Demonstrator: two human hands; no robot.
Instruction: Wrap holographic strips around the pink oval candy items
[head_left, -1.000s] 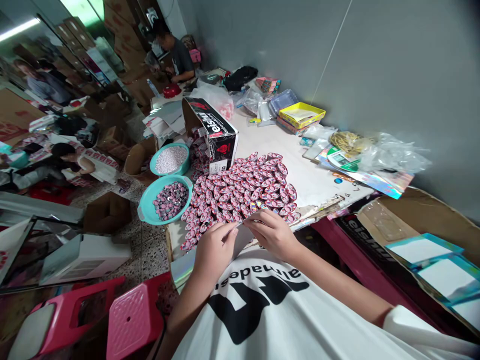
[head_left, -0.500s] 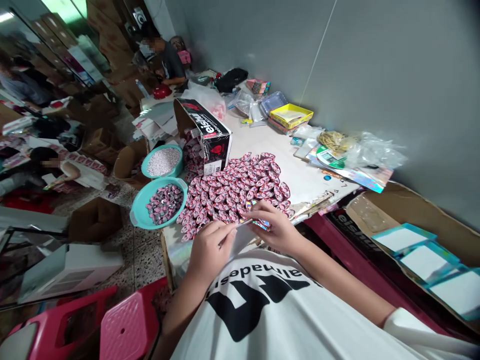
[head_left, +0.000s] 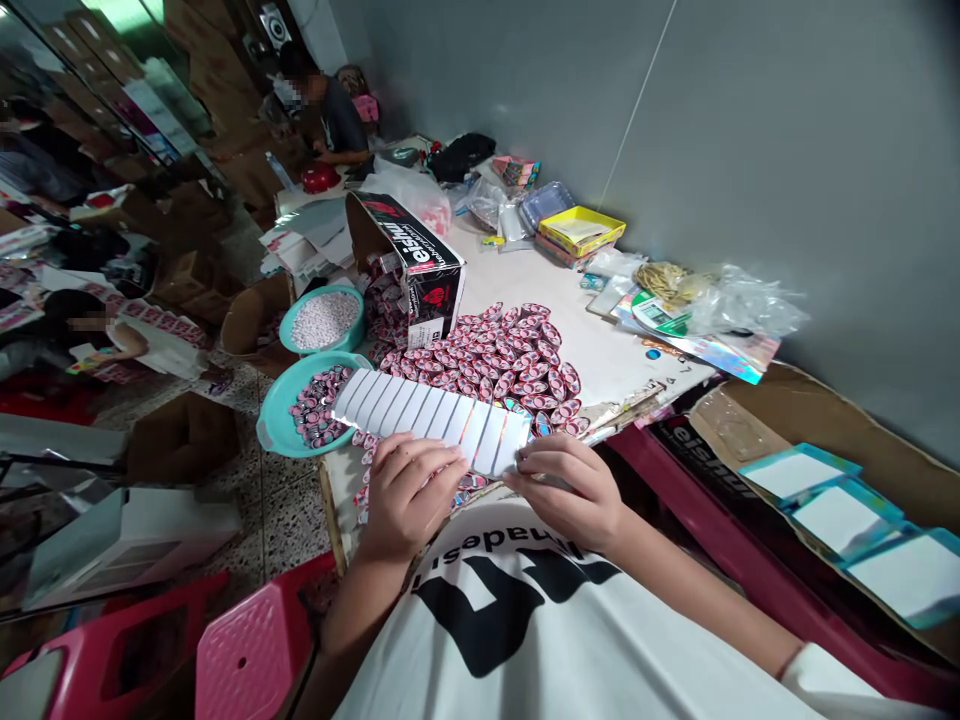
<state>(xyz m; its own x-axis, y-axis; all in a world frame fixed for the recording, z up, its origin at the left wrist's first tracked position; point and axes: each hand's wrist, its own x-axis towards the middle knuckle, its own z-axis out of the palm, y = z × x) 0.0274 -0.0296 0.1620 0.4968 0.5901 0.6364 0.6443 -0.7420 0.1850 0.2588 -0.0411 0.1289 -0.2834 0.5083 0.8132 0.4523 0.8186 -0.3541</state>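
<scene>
Head view: left hand [head_left: 409, 490] and right hand [head_left: 571, 487] both pinched on white scored strip [head_left: 431, 415], above pink oval badges [head_left: 495, 365].

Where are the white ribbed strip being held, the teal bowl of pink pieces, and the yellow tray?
white ribbed strip [head_left: 427, 415], head view, middle of its ribbed face.
teal bowl [head_left: 276, 425], head view, bare left rim.
yellow tray [head_left: 581, 220], head view, top rim.

I seem to be in a small packing workshop: cartons [head_left: 187, 275] crowd the floor, badges [head_left: 491, 365] cover my table [head_left: 517, 275], and another person [head_left: 330, 110] works nearby.
</scene>
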